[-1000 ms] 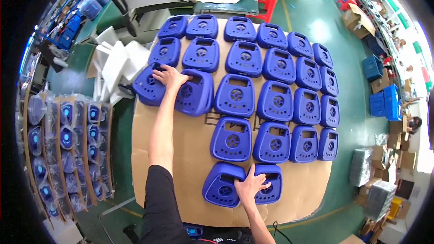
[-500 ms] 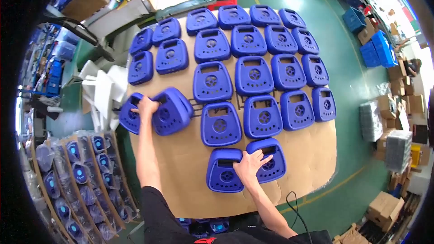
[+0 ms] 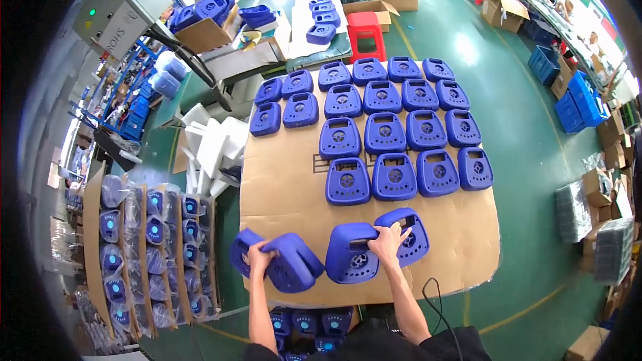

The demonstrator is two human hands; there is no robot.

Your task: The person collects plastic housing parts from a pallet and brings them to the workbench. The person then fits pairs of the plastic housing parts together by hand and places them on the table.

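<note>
My left hand point(image 3: 257, 257) is closed on blue plastic housings near the front left of the cardboard-covered table point(image 3: 281, 180). One housing point(image 3: 243, 246) sticks out to its left, blurred. Another housing point(image 3: 289, 273) is tilted on its right, with one more partly hidden behind it. Between two more housings, my right hand point(image 3: 386, 244) has its fingers wrapped over their adjoining rims. The left one of these point(image 3: 344, 244) stands tilted, and the right one point(image 3: 416, 237) shows its round grille and row of small holes. My fingers cover parts of the rims.
Rows of similar blue housings point(image 3: 384, 132) lie across the far half of the table. At left are white foam pieces point(image 3: 217, 140) and a divided rack of bagged units point(image 3: 155, 227). A black cable point(image 3: 438, 301) hangs by the front right edge. A red stool point(image 3: 366, 35) stands behind.
My left hand has drawn its housings back toward me, closer to my right hand. The housings at my right hand are tilted more. The view has shifted to show more of the room.
</note>
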